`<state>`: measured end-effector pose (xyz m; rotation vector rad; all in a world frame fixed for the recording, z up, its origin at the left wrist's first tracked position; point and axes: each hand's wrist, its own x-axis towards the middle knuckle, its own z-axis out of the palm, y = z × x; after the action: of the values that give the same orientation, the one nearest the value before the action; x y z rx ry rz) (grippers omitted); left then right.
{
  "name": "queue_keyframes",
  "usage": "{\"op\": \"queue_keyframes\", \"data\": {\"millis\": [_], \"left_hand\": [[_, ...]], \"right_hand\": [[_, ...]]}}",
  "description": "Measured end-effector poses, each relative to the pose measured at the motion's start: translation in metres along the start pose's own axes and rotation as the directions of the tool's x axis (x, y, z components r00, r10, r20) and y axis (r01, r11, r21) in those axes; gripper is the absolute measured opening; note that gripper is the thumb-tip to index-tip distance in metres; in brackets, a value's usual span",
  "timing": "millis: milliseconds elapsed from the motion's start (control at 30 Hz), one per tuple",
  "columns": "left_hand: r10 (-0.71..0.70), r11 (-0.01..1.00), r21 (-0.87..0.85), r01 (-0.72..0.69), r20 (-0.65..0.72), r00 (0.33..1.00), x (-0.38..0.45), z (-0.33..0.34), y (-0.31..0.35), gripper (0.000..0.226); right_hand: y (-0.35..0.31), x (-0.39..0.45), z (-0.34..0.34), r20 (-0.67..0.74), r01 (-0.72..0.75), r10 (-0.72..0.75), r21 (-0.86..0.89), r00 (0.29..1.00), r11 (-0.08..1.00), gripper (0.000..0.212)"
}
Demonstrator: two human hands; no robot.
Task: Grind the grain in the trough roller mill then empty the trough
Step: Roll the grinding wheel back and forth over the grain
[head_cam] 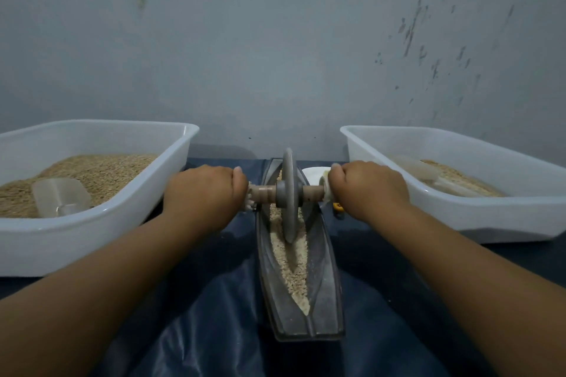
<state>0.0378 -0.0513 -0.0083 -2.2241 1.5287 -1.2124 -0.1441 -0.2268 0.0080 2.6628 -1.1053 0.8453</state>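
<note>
The trough (324, 294), a narrow boat-shaped grey vessel, lies lengthwise on a dark blue sheet (214, 330), its near end toward the person and its far end close to the grey wall (275, 40). A strip of pale crushed grain (294, 266) lies along the trough's channel. The grey roller wheel (289, 196) stands upright on edge in the channel, in the far half of the trough, with its rim down in the grain. A wooden axle (312, 192) passes through the wheel's hub and sticks out to both sides. The left hand (205, 193) grips the left end of the axle, fingers curled round it; the right hand (367, 190) grips the right end in the same manner. The two hands are apart, one on each side of the wheel. Left of the trough stands a white plastic tub (128, 223) holding a mound of whole tan grain (101, 171), with a clear plastic scoop (61, 197) resting in it. Right of the trough stands a second white tub (459, 211) holding a smaller amount of paler material (453, 176) and another clear scoop (422, 170). A small white object (315, 173) lies just behind the right hand, and a small yellow item (338, 206) shows beneath that hand; neither can be identified.
</note>
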Motion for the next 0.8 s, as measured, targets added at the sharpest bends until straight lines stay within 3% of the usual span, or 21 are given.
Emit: {"op": "queue_keyframes", "data": {"millis": [133,267,333,367,467,533,667,800], "left_hand": [[-0.028,1.000,-0.013,0.029,0.044,0.999,-0.001,-0.001,0.002,0.043],[0.022,0.975,-0.217,-0.049,-0.126,0.992,-0.028,-0.017,0.003,0.035],[-0.053,0.932,-0.362,-0.020,-0.192,0.980,-0.036,-0.024,0.003,0.021],[-0.092,0.918,-0.396,0.000,-0.214,0.972,-0.038,-0.026,0.002,0.026],[0.049,0.967,-0.234,-0.103,-0.228,0.972,-0.033,-0.024,0.000,0.026],[0.115,0.986,-0.105,-0.128,-0.117,0.986,-0.022,-0.016,-0.003,0.048],[0.057,0.995,0.078,-0.054,-0.036,0.998,0.015,-0.007,-0.002,0.032],[0.015,0.998,0.054,-0.017,0.027,1.000,0.028,-0.003,-0.002,0.030]], "right_hand": [[-0.004,0.004,-0.002,0.036,0.010,-0.010,-0.015,0.999,1.000,0.037],[-0.002,-0.031,-0.017,-0.010,0.121,-0.123,-0.082,0.992,0.989,0.028],[0.000,-0.046,-0.025,-0.051,0.107,-0.112,-0.089,0.992,0.990,0.038],[0.001,-0.050,-0.026,-0.086,0.099,-0.107,-0.095,0.991,0.990,0.041],[0.006,-0.049,-0.017,-0.064,0.063,-0.069,-0.093,0.996,0.994,0.044],[0.009,-0.040,-0.008,-0.017,0.017,-0.018,-0.042,1.000,0.999,0.043],[0.008,-0.007,0.009,0.053,-0.028,0.026,0.043,0.998,0.999,0.031],[0.004,0.007,0.012,0.107,-0.155,0.144,0.102,0.984,0.983,0.043]]}}
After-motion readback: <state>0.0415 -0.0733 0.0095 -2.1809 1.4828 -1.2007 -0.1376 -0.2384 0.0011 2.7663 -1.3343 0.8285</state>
